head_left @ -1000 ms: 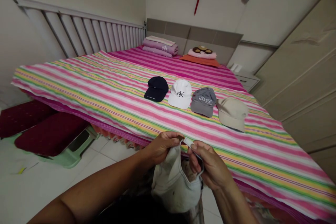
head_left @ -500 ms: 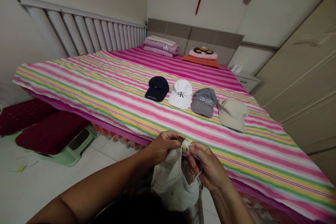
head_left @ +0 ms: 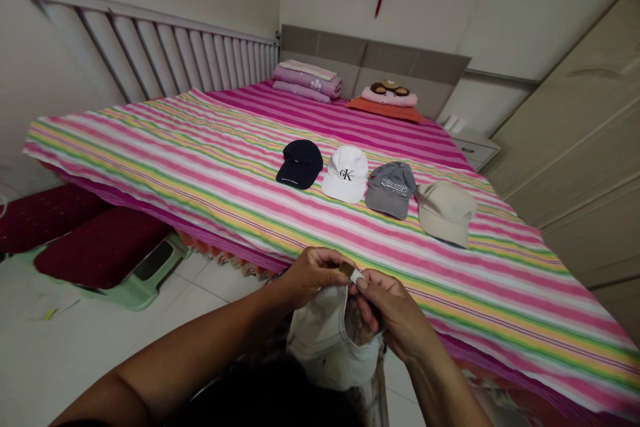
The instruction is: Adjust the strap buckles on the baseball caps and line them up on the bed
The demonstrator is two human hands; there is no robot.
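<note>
A pale, whitish cap point(head_left: 333, 347) hangs below my two hands at the bed's near edge, its back opening facing up. My left hand point(head_left: 320, 275) is closed, pinching the brass-coloured buckle point(head_left: 347, 270) of the cap's back strap. The white end of the strap point(head_left: 357, 276) is pinched by my right hand point(head_left: 390, 303), whose other fingers curl inside the opening. Beyond my hands lie a navy cap point(head_left: 301, 163), a white cap with black letters point(head_left: 345, 175), a grey cap with white script point(head_left: 391, 190) and a beige cap point(head_left: 445, 213), side by side.
A striped sheet point(head_left: 210, 167) covers the bed. Folded purple bedding point(head_left: 307, 83) and a pink folded bundle point(head_left: 387, 97) lie by the headboard point(head_left: 330, 53). Green stools with dark red covers point(head_left: 103, 247) stand left. A white nightstand point(head_left: 473, 150) and a wardrobe point(head_left: 575, 113) are at right.
My right hand has moved slightly left toward the buckle, and less of the white strap shows between my hands. The brass buckle shows more clearly. The view has tilted slightly downward.
</note>
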